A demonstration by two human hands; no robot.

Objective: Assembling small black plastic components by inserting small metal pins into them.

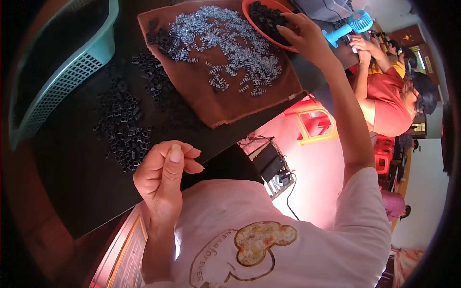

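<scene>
My left hand [165, 174] is held up at the near edge of the dark table, its thumb pressed onto curled fingers. Whatever lies between them, if anything, is hidden. Beside it on the table is a loose pile of small black plastic pieces [126, 126]. My right hand [307, 41] reaches out to a red bowl [246, 10] with more black pieces [265, 18] in it. Its thumb and fingers are apart above the bowl's right side. Small shiny metal springs [233, 45] lie spread over a brown cloth [225, 106], left of the bowl.
A teal perforated basket [72, 79] stands at the left. Near the right hand is a small blue fan [353, 28]. A red plastic stool [314, 122] and a rack with cables [271, 163] stand beyond the table edge. Other people [391, 103] sit at the right.
</scene>
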